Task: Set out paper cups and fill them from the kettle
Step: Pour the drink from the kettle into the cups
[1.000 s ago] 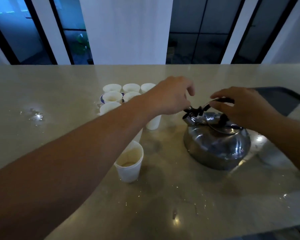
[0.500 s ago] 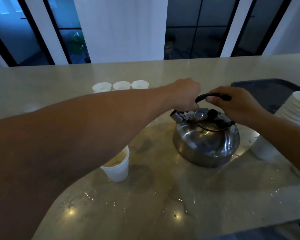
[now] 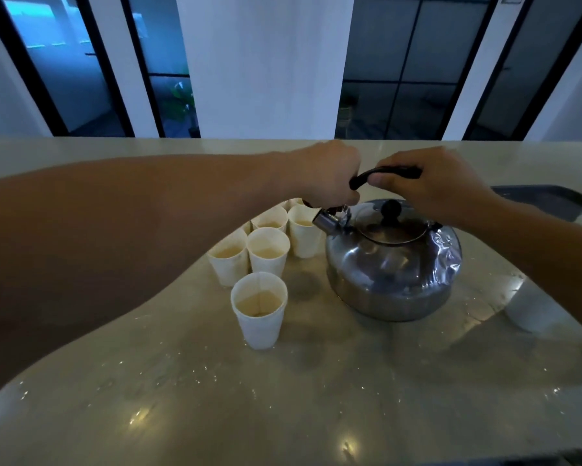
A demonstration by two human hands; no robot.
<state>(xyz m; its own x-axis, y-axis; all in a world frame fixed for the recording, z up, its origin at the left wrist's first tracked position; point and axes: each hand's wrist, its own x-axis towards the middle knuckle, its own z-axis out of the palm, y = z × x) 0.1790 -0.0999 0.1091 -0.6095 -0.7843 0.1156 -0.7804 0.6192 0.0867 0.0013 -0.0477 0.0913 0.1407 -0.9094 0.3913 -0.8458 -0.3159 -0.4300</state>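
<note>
1. Some paper cups (image 3: 268,251) are hidden behind the left forearm, so their number cannot be told.
2. The tray (image 3: 548,200) and a white object (image 3: 531,312) at the right are partly covered by the right arm; what the white object is cannot be made out.
3. The left hand (image 3: 326,178) is seen closed at the spout cap (image 3: 328,219); what is pinched cannot be told.
4. The black handle (image 3: 362,179) is gripped by the right hand (image 3: 430,183), fingers curled round it.
5. The kettle (image 3: 392,264) is placed upright on the wet counter (image 3: 282,398), just right of the cups; the nearest cup (image 3: 259,309) is filled with pale liquid.
</note>
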